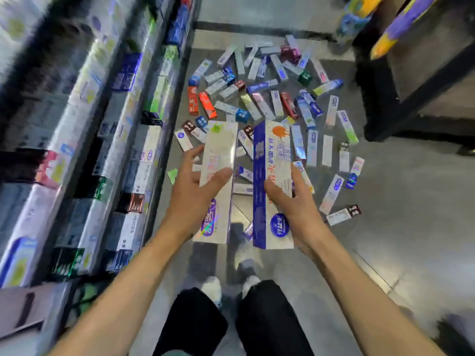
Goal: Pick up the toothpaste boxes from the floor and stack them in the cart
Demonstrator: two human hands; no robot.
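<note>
Holding one box in each hand here, both up near the middle of the frame above the floor pile. The left hand (195, 191) has its thumb curled over the front of a silvery white box with a green splash (219, 160), fingers spread along its left edge, so the box runs lengthwise out past the fingertips toward the top of the frame. The right hand (291, 201) grips a white box with a blue side and an orange splash (272, 160) the same way, thumb on the front, fingers wrapped round the right edge. The two boxes sit side by side, close but not touching. That's two boxes in hand; the scattered boxes (270, 98) on the floor are too many and too blurry to count properly, dozens by the look of it, spread over the upper middle of the frame. Floor (398, 201) is grey glossy tile. Stocked shelves (102, 137) run down the left side, a dark rack (411, 73) stands upper right, and two white shoes (231, 286) and black trousers show at the bottom.
</note>
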